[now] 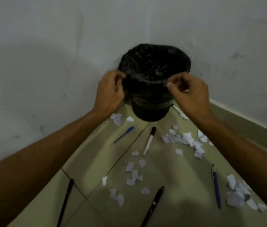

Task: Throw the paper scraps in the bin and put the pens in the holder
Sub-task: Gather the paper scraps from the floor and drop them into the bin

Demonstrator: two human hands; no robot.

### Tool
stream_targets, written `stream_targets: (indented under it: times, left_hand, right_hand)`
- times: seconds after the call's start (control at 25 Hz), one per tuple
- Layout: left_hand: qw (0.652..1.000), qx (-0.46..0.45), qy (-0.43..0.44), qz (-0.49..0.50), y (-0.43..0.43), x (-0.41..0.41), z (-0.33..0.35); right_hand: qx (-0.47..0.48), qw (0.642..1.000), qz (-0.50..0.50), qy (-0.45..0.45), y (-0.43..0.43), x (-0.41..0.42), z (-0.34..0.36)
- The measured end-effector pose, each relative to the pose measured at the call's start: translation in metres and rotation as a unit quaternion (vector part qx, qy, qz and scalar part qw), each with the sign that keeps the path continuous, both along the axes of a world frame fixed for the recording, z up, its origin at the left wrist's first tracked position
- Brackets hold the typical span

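A bin [150,110] lined with a black plastic bag [154,66] stands in the corner of the room. My left hand [110,90] pinches the bag's rim on the left side. My right hand [190,92] pinches the rim on the right. White paper scraps [186,139] lie scattered over the floor in several clusters. On the floor lie a blue pen [123,134], a white marker with a black cap [149,141], a green-capped marker [178,110], a purple pen [216,189] and two black pens [153,205] [65,202]. No pen holder is in view.
Two grey-white walls [47,46] meet behind the bin. The floor is olive tile [96,161] with dark grout lines. A pale skirting board [244,115] runs along the right wall.
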State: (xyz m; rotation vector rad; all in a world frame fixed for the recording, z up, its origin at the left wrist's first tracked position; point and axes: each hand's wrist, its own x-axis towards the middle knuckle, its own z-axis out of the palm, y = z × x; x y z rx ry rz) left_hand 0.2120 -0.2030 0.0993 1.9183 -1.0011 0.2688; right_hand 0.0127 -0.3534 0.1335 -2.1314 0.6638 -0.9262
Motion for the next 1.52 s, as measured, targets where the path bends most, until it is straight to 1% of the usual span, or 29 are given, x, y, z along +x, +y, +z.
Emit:
stream_targets:
  times: [0.04,0.08,0.12,0.16,0.2,0.28,0.4,0.44,0.48,0.56,0.64,0.68,0.76,0.8,0.88,0.92,0.96,1.0,1.04,1.08,1.16,1.2,1.24,1.28,1.32,1.4,1.44,1.48,1.52]
  left_hand:
    - [0.993,0.113,0.014,-0.026,0.017,0.004,-0.034]
    - [0.969,0.238,0.025,-0.061,0.03,0.009,-0.066]
    - [0.935,0.342,0.02,-0.094,0.037,0.014,-0.093]
    - [0.906,0.407,0.006,-0.116,0.04,0.02,-0.116]
    - [0.889,0.442,-0.008,-0.12,0.039,0.023,-0.129]
    - [0.874,0.471,-0.045,-0.109,0.03,0.032,-0.146]
    - [0.841,0.513,-0.12,-0.12,0.017,0.046,-0.16]
    - [0.839,0.516,-0.123,-0.124,0.017,0.048,-0.163]
    - [0.845,0.507,-0.118,-0.122,0.019,0.048,-0.166]
    - [0.877,0.459,-0.103,-0.101,0.032,0.043,-0.17]
    - [0.909,0.399,-0.076,-0.091,0.054,0.038,-0.173]
    - [0.921,0.373,-0.063,-0.089,0.065,0.035,-0.174]
    - [0.94,0.334,-0.024,-0.072,0.089,0.027,-0.177]
    - [0.946,0.318,-0.002,-0.063,0.099,0.023,-0.177]
    - [0.951,0.302,0.035,-0.061,0.115,0.013,-0.176]
    - [0.952,0.295,0.047,-0.06,0.121,0.009,-0.176]
    - [0.956,0.283,0.056,-0.053,0.127,0.006,-0.174]
    - [0.961,0.262,0.078,-0.034,0.133,0.004,-0.17]
    - [0.967,0.226,0.113,-0.009,0.138,-0.002,-0.163]
    - [0.97,0.187,0.154,0.017,0.143,-0.012,-0.155]
    - [0.963,0.14,0.227,0.042,0.151,-0.038,-0.141]
    - [0.954,0.148,0.257,0.039,0.156,-0.055,-0.138]
    - [0.945,0.17,0.277,0.025,0.161,-0.072,-0.137]
    - [0.939,0.192,0.285,-0.001,0.168,-0.089,-0.139]
    - [0.939,0.203,0.275,-0.029,0.176,-0.104,-0.14]
    - [0.945,0.244,0.211,-0.049,0.191,-0.122,-0.146]
    - [0.937,0.294,0.182,-0.041,0.198,-0.128,-0.149]
    - [0.918,0.36,0.164,-0.029,0.205,-0.134,-0.151]
    - [0.897,0.416,0.148,-0.024,0.208,-0.14,-0.152]
  right_hand:
    - [0.024,0.998,0.015,0.054,0.012,-0.015,-0.022]
    - [0.048,0.992,0.031,0.112,0.023,-0.029,-0.046]
    - [0.064,0.983,0.046,0.164,0.032,-0.041,-0.068]
    - [0.074,0.973,0.059,0.212,0.039,-0.052,-0.086]
    - [0.078,0.962,0.072,0.253,0.045,-0.059,-0.099]
    - [0.059,0.945,0.103,0.306,0.049,-0.065,-0.113]
    - [0.01,0.939,0.141,0.314,0.045,-0.045,-0.115]
    - [0.003,0.939,0.149,0.309,0.042,-0.033,-0.117]
    - [-0.003,0.939,0.156,0.308,0.04,-0.02,-0.12]
    - [-0.021,0.929,0.184,0.319,0.041,0.005,-0.128]
    - [-0.067,0.914,0.211,0.34,0.041,0.032,-0.139]
    - [-0.094,0.907,0.217,0.348,0.038,0.048,-0.144]
    - [-0.116,0.899,0.236,0.351,0.031,0.085,-0.159]
    - [-0.129,0.89,0.257,0.354,0.028,0.103,-0.167]
    - [-0.174,0.857,0.285,0.393,0.031,0.13,-0.186]
    - [-0.198,0.841,0.273,0.422,0.033,0.138,-0.195]
    - [-0.215,0.835,0.249,0.442,0.035,0.143,-0.202]
    - [-0.212,0.834,0.223,0.457,0.037,0.146,-0.205]
    - [-0.191,0.841,0.207,0.462,0.039,0.146,-0.206]
    - [-0.162,0.856,0.198,0.449,0.039,0.143,-0.201]
    - [-0.077,0.913,0.172,0.361,0.042,0.128,-0.181]
    - [-0.035,0.931,0.186,0.313,0.049,0.112,-0.168]
    - [-0.023,0.929,0.23,0.29,0.06,0.091,-0.157]
    - [-0.04,0.909,0.285,0.301,0.074,0.068,-0.151]
    - [-0.072,0.881,0.333,0.328,0.089,0.042,-0.149]
    - [-0.141,0.832,0.378,0.381,0.106,-0.001,-0.161]
    - [-0.172,0.812,0.381,0.407,0.11,-0.018,-0.17]
    - [-0.193,0.796,0.379,0.43,0.113,-0.034,-0.177]
    - [-0.208,0.788,0.377,0.439,0.114,-0.046,-0.183]
